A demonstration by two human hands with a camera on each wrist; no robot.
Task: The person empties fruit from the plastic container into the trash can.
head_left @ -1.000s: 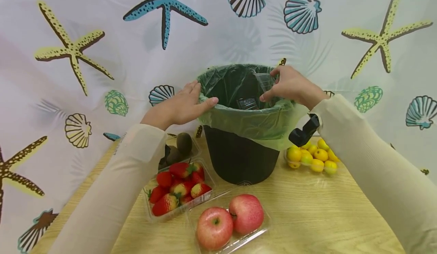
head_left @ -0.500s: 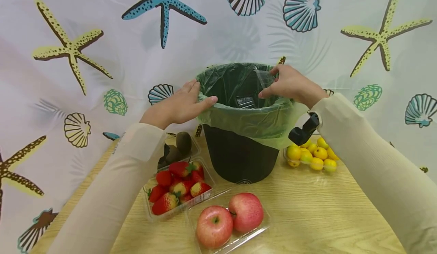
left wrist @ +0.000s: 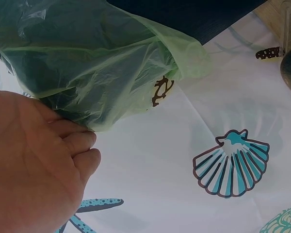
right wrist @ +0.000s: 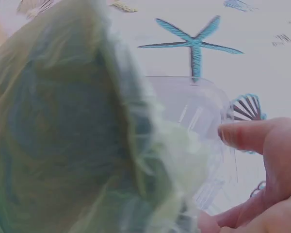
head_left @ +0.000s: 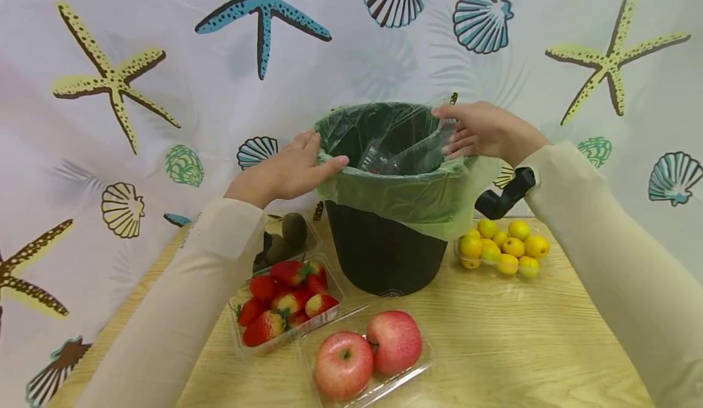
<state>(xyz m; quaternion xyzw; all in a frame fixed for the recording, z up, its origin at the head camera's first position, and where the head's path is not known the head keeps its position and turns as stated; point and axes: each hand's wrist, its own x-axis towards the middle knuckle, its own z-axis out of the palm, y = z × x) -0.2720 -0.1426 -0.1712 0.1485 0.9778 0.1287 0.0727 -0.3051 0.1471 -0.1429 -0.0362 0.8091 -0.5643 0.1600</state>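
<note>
A black bin [head_left: 384, 249] stands on the table, lined with a thin green plastic bag [head_left: 406, 197] folded over its rim. My right hand [head_left: 489, 130] is at the bin's right rim and holds a clear plastic box [head_left: 425, 155], which slants across the bin's mouth. In the right wrist view the thumb lies on an edge of the clear box [right wrist: 199, 102]; the bag hides part of it. Against the bin's left rim rests my left hand [head_left: 288, 167], thumb stretched along the front. The left wrist view shows its fingers touching the bag [left wrist: 97, 73].
Left of the bin are a clear tray of strawberries [head_left: 285, 301] and one of dark brown kiwis [head_left: 295, 231]. Two apples [head_left: 368, 353] sit in a clear tray in front. Small yellow fruits [head_left: 505, 246] stand at the right. A patterned curtain [head_left: 351, 54] hangs behind.
My right hand has moved right and lies flatter across the rim. The clear box has shifted and tilted, showing more of itself in the bin's mouth. My left hand has stayed put.
</note>
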